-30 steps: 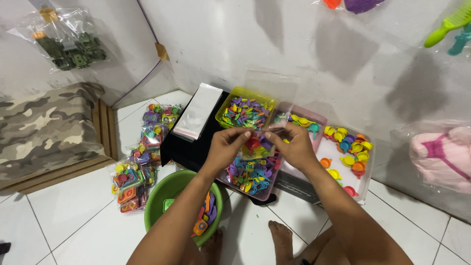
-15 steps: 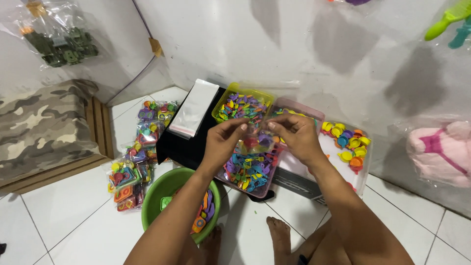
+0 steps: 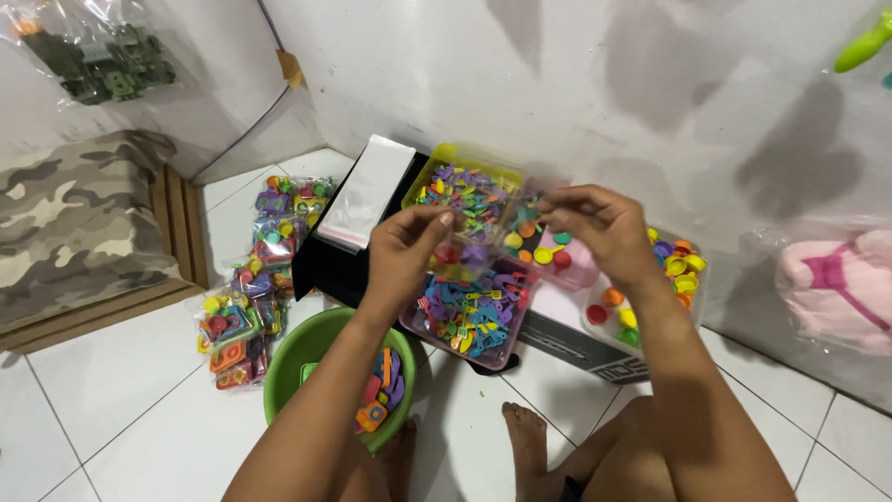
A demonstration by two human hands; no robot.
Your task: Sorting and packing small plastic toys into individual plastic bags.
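1. Two bare hands are meeting over the trays in the head view: the left hand (image 3: 404,253) and the right hand (image 3: 599,223) are both pinching a small clear plastic bag (image 3: 483,244) between thumb and fingertips, fingers closed on its upper edges. The bag is hanging just above the maroon tray (image 3: 465,316) and is holding a few round coloured pieces.
2. Three open trays are sitting side by side on a black box (image 3: 330,260): the maroon one, packed with small flat plastic tool shapes; a yellow tray (image 3: 455,186) of similar bits behind it; and a clear tray (image 3: 650,307) of round caps, partly hidden by the right wrist.
3. One green round bowl (image 3: 307,358) is resting on the white tiled floor (image 3: 121,400) under the left forearm, which is covering much of it; a few orange and purple pieces are showing inside.
4. One stack of clear empty bags (image 3: 367,191) is lying on the box, and a heap of filled toy packets (image 3: 255,270) is lying left of it.
5. Two bare feet are showing at the bottom.
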